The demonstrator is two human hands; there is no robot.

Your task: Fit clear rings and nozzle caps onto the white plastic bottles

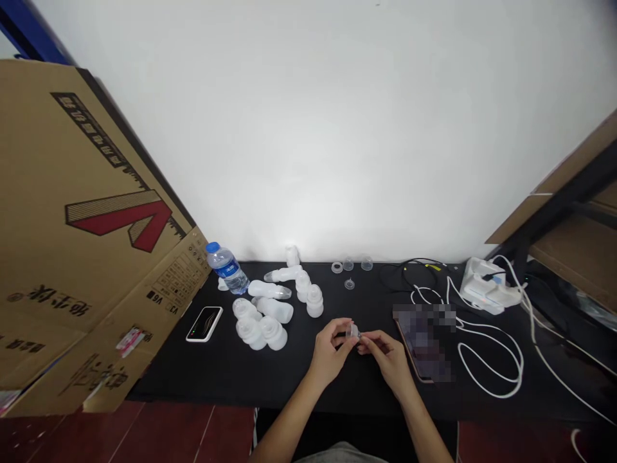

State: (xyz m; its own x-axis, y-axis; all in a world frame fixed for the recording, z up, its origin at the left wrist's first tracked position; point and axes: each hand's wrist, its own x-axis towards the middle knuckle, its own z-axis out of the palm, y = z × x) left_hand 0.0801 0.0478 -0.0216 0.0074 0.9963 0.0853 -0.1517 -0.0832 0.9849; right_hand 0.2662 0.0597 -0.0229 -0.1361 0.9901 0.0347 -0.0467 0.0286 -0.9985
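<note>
My left hand [333,350] is closed on a small translucent bottle-top piece [353,330], which looks like a collar with a nipple, above the black table's near side. The fingertips of my right hand [385,354] pinch the right end of the same piece, and partly hide it. Beyond my hands, a loose nipple [349,283], a white collar ring [337,267], and two clear dome caps [348,263] lie near the wall. To the left are several white baby bottles [274,333], some upright and some lying down; one white bottle [315,301] stands closest to my left hand.
A phone [419,350] lies right of my right hand, near looped white cables [515,366] and a white device [489,286]. At left are a white-framed phone [204,323], a water bottle [228,267] and a large cardboard box [96,257]. A white wall [328,128] bounds the table.
</note>
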